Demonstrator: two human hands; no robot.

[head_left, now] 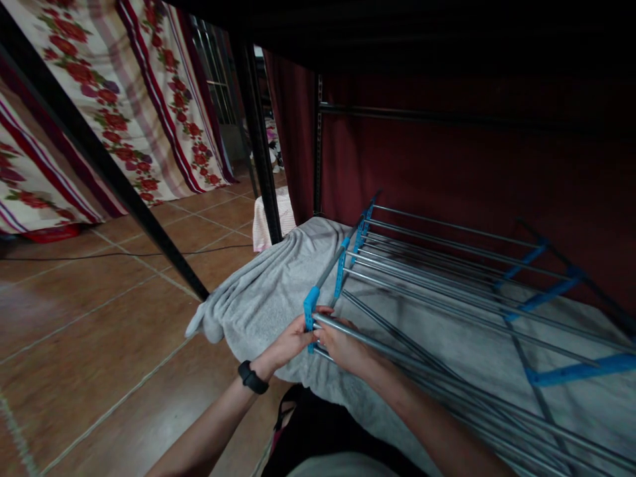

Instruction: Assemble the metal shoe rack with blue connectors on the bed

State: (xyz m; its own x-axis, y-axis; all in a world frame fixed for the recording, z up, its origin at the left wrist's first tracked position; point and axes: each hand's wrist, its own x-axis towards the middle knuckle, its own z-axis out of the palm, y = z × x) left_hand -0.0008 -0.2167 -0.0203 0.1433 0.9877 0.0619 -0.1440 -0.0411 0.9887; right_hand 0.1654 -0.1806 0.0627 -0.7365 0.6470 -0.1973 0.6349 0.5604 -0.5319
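A metal rack [407,278] of thin grey rods joined by blue plastic brackets, which looks like a clothes drying rack, lies on a grey blanket [268,278]. My left hand [292,340], with a black band at the wrist, pinches the near-left blue bracket [310,306] from its left side. Just right of it, my right hand [344,344] closes around the rod ends at the same bracket, its fingers partly hidden under the top metal rod [362,339]. Two loose-looking rods [387,326] slant across the blanket behind my right hand.
Black metal posts [258,146] and a dark shelf [427,40] overhead frame the space. Behind hangs a dark red curtain [447,152]. At left are a floral curtain [124,99], a tiled floor [124,318] and a black cable [124,254]. A striped cloth [271,222] hangs beyond the post.
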